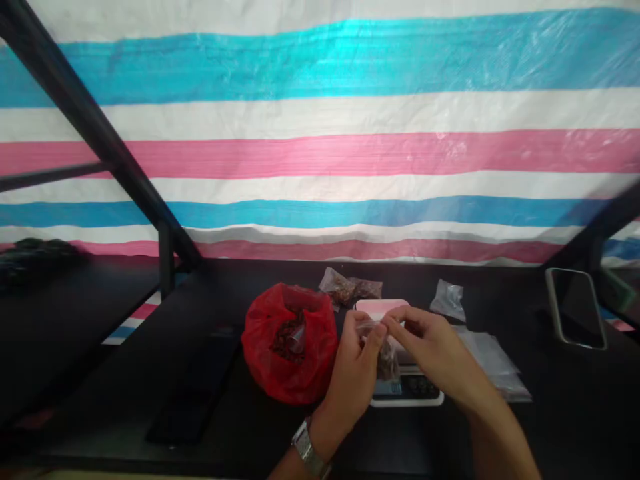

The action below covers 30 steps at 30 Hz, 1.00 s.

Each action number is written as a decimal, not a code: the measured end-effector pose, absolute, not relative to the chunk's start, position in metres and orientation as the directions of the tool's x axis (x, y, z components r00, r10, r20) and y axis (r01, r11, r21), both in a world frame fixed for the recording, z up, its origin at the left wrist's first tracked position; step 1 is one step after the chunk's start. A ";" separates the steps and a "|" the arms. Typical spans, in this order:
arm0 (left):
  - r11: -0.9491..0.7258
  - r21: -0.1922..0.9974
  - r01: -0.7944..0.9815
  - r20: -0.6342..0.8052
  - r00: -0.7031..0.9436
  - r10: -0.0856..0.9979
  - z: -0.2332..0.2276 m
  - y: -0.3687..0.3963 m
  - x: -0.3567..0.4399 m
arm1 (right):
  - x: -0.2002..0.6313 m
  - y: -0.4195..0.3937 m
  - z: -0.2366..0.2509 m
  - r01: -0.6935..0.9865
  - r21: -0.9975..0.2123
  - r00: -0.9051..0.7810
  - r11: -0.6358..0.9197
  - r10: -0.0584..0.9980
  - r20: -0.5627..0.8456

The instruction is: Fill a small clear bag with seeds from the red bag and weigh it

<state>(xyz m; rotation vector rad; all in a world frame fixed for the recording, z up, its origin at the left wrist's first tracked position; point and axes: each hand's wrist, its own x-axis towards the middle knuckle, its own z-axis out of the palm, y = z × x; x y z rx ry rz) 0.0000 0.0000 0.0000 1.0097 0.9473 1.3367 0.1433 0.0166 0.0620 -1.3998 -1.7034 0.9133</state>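
Observation:
Both hands meet over a small kitchen scale (407, 402), pinching the top edge of a clear plastic bag (387, 363) with dark brown bits inside. My left hand (356, 363) grips the bag's left side, thumb and fingers closed. On the other side my right hand (435, 347) pinches the bag's upper rim with thumb and forefinger. Left of them a red plastic bag (260, 353) stands open, with reddish-brown dried pieces (285, 340) and a clear scoop-like piece (297, 340) in it. The hands partly hide the scale's pan.
Two filled clear bags (345, 288) lie behind the scale on the black table (220, 427). A crumpled clear bag (449, 300) and flat clear bags (493, 360) lie to the right. A phone (576, 308) is far right; a dark flat device (193, 387) lies left.

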 end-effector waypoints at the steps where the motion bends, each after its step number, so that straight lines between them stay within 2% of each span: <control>1: -0.033 0.957 -0.289 0.035 0.003 0.999 -0.002 0.002 0.001 | 0.143 0.020 0.057 0.440 -0.887 -0.094 0.139 0.990 0.109; 3: -0.077 0.970 -0.232 0.065 -0.060 0.996 -0.003 0.006 0.001 | 0.145 0.027 0.045 0.418 -0.902 0.041 0.104 0.990 0.134; 6: -0.165 0.986 0.009 0.164 -0.187 0.969 -0.001 0.012 -0.003 | 0.149 0.038 0.028 0.476 -0.879 0.236 0.026 0.959 0.155; 9: -0.234 0.940 0.248 0.289 -0.211 0.934 0.001 0.013 -0.007 | 0.150 0.046 0.015 0.599 -0.799 0.290 0.050 0.917 0.274; 12: -0.303 0.887 0.349 0.387 -0.203 0.900 0.002 0.008 -0.009 | 0.154 0.048 0.011 0.646 -0.756 0.341 0.111 0.843 0.415; 16: -0.385 0.841 0.380 0.475 -0.179 0.862 0.003 -0.001 -0.011 | 0.167 0.048 0.011 0.589 -0.807 0.494 0.054 0.766 0.411; 21: -0.478 0.797 0.370 0.569 -0.190 0.800 0.004 -0.008 -0.017 | 0.181 0.048 0.007 0.510 -0.860 0.581 -0.037 0.752 0.312; 25: -0.535 0.765 0.359 0.624 -0.208 0.753 0.007 -0.009 -0.020 | 0.184 0.048 0.006 0.517 -0.855 0.570 -0.042 0.762 0.307; 30: -0.559 0.756 0.340 0.639 -0.200 0.743 0.007 -0.009 -0.020 | 0.185 0.049 0.004 0.568 -0.822 0.470 0.030 0.809 0.354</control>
